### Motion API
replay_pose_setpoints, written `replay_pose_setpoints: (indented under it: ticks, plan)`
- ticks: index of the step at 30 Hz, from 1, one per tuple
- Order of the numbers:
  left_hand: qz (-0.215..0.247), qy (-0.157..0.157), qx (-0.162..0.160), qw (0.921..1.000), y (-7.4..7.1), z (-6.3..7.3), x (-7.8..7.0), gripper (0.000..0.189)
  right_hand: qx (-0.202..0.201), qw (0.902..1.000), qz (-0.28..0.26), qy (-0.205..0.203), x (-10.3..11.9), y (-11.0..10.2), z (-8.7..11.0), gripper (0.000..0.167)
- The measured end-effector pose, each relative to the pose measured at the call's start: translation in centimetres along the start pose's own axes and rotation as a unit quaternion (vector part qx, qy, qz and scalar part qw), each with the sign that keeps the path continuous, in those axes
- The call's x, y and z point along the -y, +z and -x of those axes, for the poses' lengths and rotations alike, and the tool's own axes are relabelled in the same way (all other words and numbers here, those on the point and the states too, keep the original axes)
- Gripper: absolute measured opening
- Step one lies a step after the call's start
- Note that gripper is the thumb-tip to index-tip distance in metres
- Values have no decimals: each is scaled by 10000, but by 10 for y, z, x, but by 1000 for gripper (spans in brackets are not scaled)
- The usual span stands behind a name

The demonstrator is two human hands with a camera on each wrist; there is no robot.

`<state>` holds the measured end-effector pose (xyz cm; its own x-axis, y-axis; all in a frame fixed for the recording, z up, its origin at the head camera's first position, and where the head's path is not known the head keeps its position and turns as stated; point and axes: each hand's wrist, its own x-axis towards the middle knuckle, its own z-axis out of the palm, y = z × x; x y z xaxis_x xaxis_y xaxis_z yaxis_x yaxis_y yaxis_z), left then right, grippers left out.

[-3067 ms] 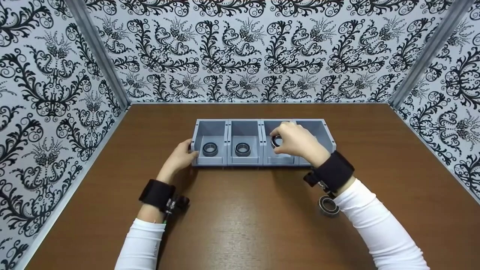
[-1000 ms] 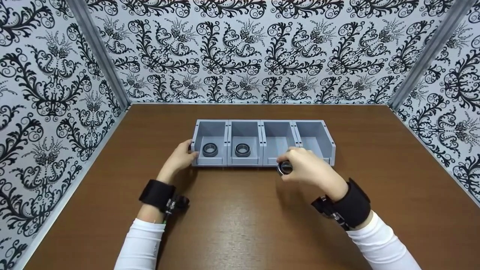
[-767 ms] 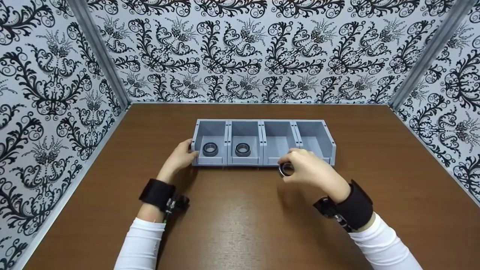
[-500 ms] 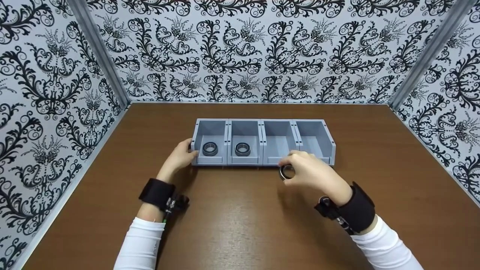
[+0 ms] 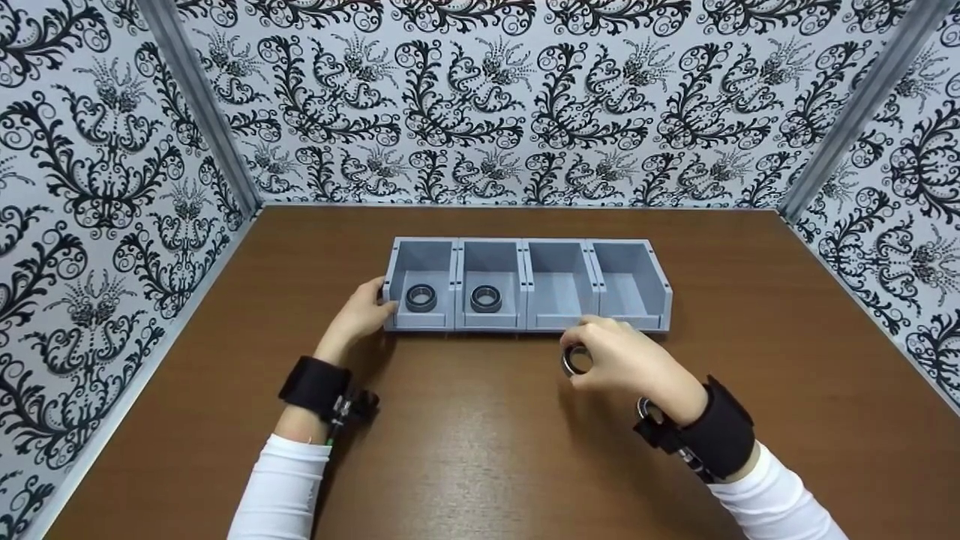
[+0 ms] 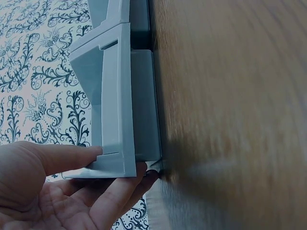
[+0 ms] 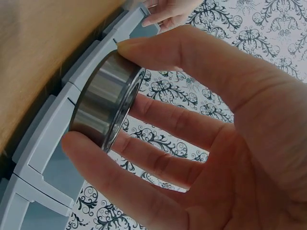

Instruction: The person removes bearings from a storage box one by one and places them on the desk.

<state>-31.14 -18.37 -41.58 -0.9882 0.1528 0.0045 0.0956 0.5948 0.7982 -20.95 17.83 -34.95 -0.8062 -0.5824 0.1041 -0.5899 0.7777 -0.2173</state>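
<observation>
My right hand (image 5: 626, 364) pinches a ball bearing (image 5: 574, 361) by its rim, just in front of the grey bin row (image 5: 491, 322). In the right wrist view, thumb and fingertips grip the bearing's (image 7: 105, 98) shiny outer ring. At the row's left end my left hand (image 5: 364, 311) holds the side wall of the leftmost bin; in the left wrist view its thumb lies inside the bin (image 6: 125, 105) and its fingers are outside and under it. One bearing (image 5: 421, 298) lies in the leftmost bin, another bearing (image 5: 486, 299) in the second.
Another bearing (image 5: 646, 409) shows on the brown table (image 5: 465, 450), partly hidden by the right wrist's camera and strap (image 5: 712, 431). Patterned walls (image 5: 487, 112) enclose the table at the back and sides.
My right hand has carried its bearing out of the third bin and toward me, sinking slightly nearer over the last second. My left hand has stayed on the bin wall.
</observation>
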Motion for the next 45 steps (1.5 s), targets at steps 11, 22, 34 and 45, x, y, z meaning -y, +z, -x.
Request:
replay_pose_setpoints:
  ticks: [11, 22, 34, 45]
  plan:
    - [50, 51, 47, 10000, 1, 0, 4, 48, 104, 9999, 90, 20, 3, 7, 5, 23]
    - [33, 73, 1, 10000, 1, 0, 4, 48, 188, 9997, 88, -148, 2, 15, 9, 23]
    - [-24, 88, 26, 10000, 0, 1, 3, 46, 413, 9991, 0, -124, 3, 22, 12, 25]
    - [21, 155, -20, 9999, 1, 0, 2, 44, 485, 9986, -133, -155, 1, 29, 14, 27]
